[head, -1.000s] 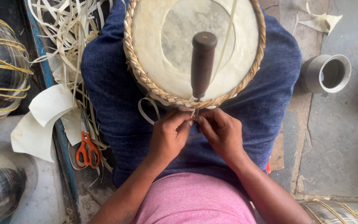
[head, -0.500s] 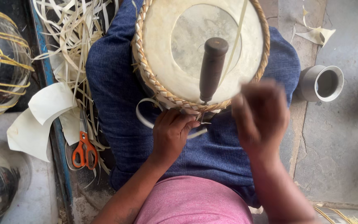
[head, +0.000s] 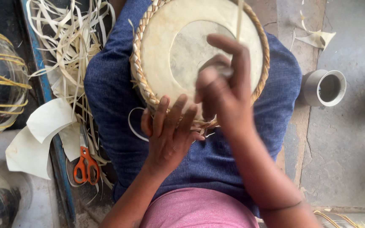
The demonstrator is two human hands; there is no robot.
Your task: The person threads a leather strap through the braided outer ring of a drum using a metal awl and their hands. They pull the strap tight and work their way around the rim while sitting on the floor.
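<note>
Both hands on the drum's braided rim.
Left hand (head: pixel 172 135) presses flat on the stiff plaited drum (head: pixel 199 55) edge; right hand (head: pixel 224 90) pinches a thin, pliable strip (head: pixel 239 19).

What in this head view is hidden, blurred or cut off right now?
- Dark tool handle: mostly hidden and motion-blurred behind the right hand.
- Near braided rim of the round skin-covered drum: covered by the left hand.
- Thin pale strip: cut off by the top edge.
</note>
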